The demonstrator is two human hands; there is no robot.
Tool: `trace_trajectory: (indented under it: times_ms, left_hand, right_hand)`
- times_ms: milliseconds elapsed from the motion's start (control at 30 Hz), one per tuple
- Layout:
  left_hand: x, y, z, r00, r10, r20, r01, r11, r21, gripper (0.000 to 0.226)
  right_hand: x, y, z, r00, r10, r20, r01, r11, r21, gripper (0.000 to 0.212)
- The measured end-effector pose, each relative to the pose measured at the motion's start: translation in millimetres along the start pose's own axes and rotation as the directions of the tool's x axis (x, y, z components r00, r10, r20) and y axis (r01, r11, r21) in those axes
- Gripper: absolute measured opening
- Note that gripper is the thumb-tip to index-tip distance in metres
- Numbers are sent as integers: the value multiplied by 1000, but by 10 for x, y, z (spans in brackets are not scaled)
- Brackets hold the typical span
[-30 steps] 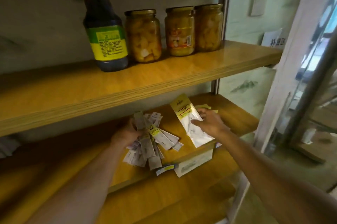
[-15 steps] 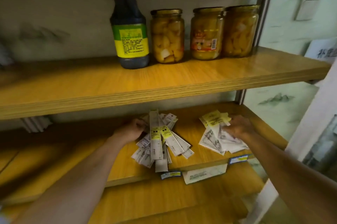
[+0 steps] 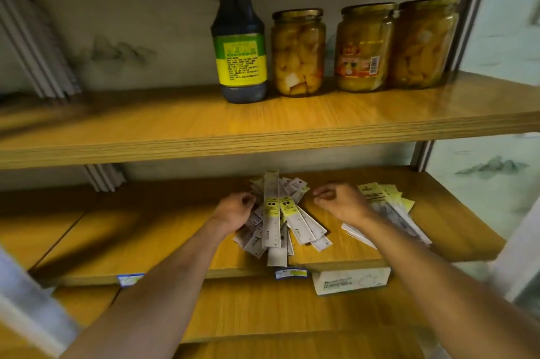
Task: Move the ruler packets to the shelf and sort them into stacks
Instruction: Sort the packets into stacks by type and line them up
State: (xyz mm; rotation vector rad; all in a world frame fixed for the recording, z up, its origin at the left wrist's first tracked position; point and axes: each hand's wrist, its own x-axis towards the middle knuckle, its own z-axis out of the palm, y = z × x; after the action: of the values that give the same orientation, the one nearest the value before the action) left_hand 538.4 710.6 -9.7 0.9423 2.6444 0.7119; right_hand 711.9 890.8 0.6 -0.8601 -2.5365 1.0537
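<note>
Middle shelf [image 3: 438, 244], largest thing in play: both lots of packets lay on it. Since half a second before, the right hand [image 3: 342, 202] had come off the wide packets [image 3: 388, 206] and swung toward nine o'clock, into the gap between the two piles. It was curled loosely, and I could not tell if anything was pinched in it. My reading: that stack was set down, and sorting was turning to the fanned pile.

The fan of narrow ruler packets [image 3: 280, 218] sat at the middle of the shelf, unchanged, one end overhanging the front edge at six o'clock. The left hand [image 3: 236, 209] stayed at its nine o'clock side, fingers curled onto the packets' edge.

Writing: yellow bands on the packets, print too small to read. Dark bottle [image 3: 239, 51] on the upper shelf, green-and-yellow label (illegible). Middle jar [image 3: 362, 48], red-orange label with a barcode. Shelf-edge tag [image 3: 291, 273], unreadable.
</note>
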Motion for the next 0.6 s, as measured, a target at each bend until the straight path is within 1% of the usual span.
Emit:
trace_trajectory:
  times_ms: [67, 167, 267, 333, 367, 433, 500, 600]
  left_hand:
    - [15, 69, 10, 999, 0, -37, -1, 999, -36, 31]
    - [39, 167, 66, 1000, 20, 24, -20, 1000, 14, 35]
    - [56, 144, 122, 999, 5, 48, -7, 999, 53, 44]
    - [45, 112, 136, 998, -19, 55, 18, 1000, 19, 41]
    - [38, 97, 136, 998, -22, 55, 22, 1000, 3, 38]
    - [45, 50, 128, 999, -15, 36, 15, 1000, -15, 32]
    - [59, -4, 98, 999, -31, 27, 33, 996, -77, 28]
    - [81, -83, 22, 999, -31, 25, 35, 989, -145, 31]
  right_hand:
    - [59, -93, 176, 999, -14, 40, 16, 998, -65, 15]
    - [165, -130, 399, 1000, 2, 29, 1, 995, -97, 16]
    - [185, -119, 507, 999, 21, 29, -16, 986, -167, 31]
    - [181, -121, 530, 999, 23, 28, -15, 970, -242, 41]
    - [190, -130, 535, 999, 31, 24, -24, 965, -263, 42]
    - [215, -155, 538, 998, 63, 24, -54, 957, -285, 36]
    - [238, -182, 550, 996, 84, 40, -68, 952, -298, 37]
    - [263, -231, 551, 993, 91, 68, -66, 948, -310, 37]
